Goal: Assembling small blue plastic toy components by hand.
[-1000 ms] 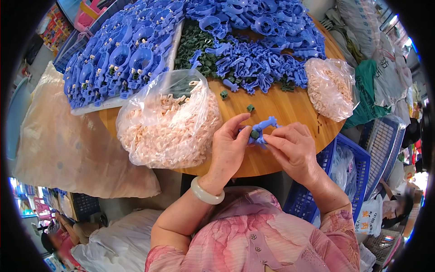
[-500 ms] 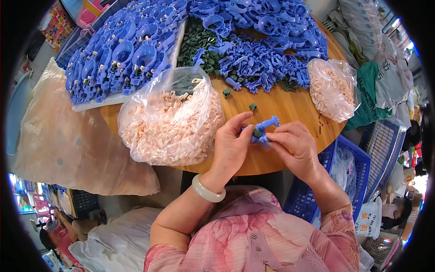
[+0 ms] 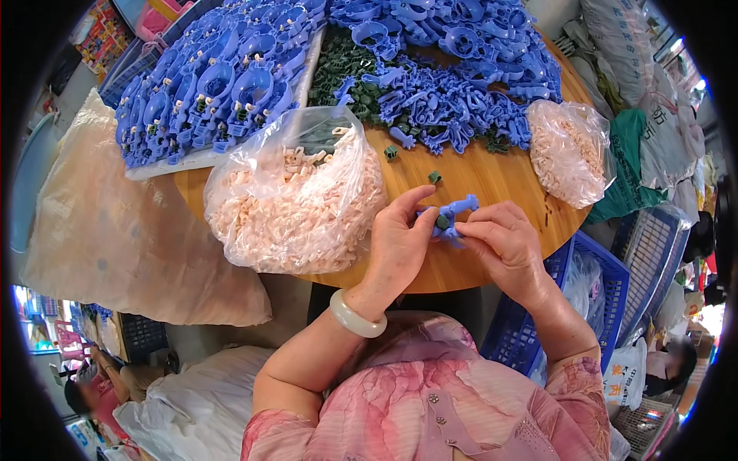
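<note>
Over the front of the wooden table, my left hand and my right hand both pinch a small blue plastic toy part. A dark green plastic piece sits against the blue part, between the fingers. My left thumb and forefinger grip its left side; my right fingertips press its lower right side. Some of the part is covered by the fingers. Just beyond lie two loose green pieces, one close to the left forefinger and one farther off.
Left of my hands stands a clear bag of small cream pieces; a smaller one is at right. Blue parts and green pieces are heaped at the back. Blue assemblies fill a white board. Blue crates flank the table's right.
The whole view has shifted slightly. Both hands keep the blue part and green piece in nearly the same grip, with only slight finger movement.
</note>
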A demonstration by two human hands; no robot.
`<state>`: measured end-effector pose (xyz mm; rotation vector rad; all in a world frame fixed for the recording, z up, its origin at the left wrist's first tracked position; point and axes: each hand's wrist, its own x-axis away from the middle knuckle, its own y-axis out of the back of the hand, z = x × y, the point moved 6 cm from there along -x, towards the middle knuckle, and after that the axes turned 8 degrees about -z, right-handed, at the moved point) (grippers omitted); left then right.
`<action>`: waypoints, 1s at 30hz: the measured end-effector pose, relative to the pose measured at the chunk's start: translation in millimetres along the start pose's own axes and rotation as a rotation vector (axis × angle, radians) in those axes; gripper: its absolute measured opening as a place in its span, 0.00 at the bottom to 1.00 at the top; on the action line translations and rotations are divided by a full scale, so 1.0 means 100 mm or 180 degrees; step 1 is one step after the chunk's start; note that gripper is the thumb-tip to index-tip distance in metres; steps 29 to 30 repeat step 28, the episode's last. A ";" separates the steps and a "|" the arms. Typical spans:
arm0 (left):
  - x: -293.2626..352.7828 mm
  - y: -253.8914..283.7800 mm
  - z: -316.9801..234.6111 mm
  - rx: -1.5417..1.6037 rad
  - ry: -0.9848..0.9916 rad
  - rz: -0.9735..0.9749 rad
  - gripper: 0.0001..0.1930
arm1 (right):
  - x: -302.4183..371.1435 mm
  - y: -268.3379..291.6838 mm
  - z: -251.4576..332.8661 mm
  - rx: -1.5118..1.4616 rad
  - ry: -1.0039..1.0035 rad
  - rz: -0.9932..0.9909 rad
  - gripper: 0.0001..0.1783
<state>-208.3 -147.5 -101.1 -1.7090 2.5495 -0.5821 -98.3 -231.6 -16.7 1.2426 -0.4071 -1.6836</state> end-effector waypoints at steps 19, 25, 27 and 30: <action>-0.01 0.00 0.02 -0.0020 0.0013 -0.0059 0.15 | 0.03 -0.04 -0.01 -0.0046 -0.0030 -0.0037 0.12; 0.00 -0.01 0.01 0.0028 0.0035 -0.0005 0.15 | 0.04 -0.04 -0.02 -0.0198 -0.0477 -0.0102 0.10; -0.01 -0.01 0.01 0.0050 0.0035 0.0008 0.15 | 0.04 -0.04 -0.01 -0.0094 -0.0287 -0.0039 0.10; -0.01 -0.01 0.02 0.0075 0.0038 0.0026 0.15 | 0.03 -0.03 0.01 0.0014 -0.0137 0.0000 0.10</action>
